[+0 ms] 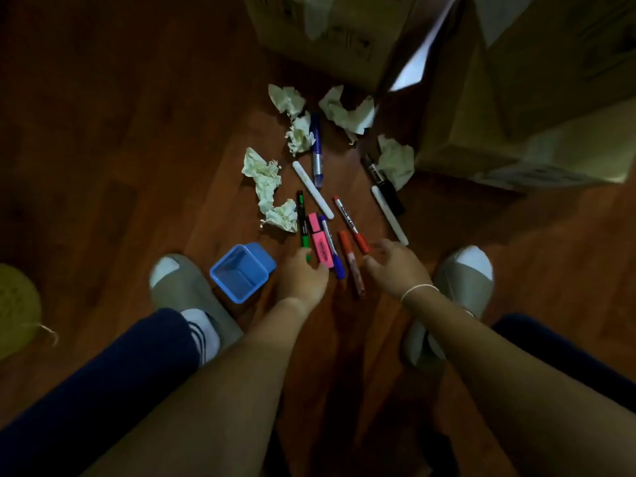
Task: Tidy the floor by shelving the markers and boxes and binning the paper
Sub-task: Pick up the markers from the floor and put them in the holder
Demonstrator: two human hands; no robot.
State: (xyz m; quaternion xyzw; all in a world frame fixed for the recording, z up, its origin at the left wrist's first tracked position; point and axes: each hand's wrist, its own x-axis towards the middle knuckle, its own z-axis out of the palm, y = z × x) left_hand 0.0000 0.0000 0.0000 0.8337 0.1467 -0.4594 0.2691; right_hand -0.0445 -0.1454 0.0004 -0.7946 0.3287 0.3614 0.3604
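Several markers lie scattered on the wooden floor: a green marker (302,222), a pink highlighter (320,241), a blue pen (332,247), two red markers (351,223), two white ones (312,189), a purple one (316,149) and a black one (383,184). Crumpled paper (270,191) lies in several wads beyond them. My left hand (301,275) rests at the near ends of the green marker and pink highlighter, fingers curled; whether it grips them is unclear. My right hand (395,263) hovers open beside a red marker.
An open blue plastic cup (241,271) stands left of my left hand. Two cardboard boxes (327,32) (523,108) stand at the far side. My slippered feet (179,287) (461,280) flank the markers. A yellowish round object (15,308) sits at the left edge.
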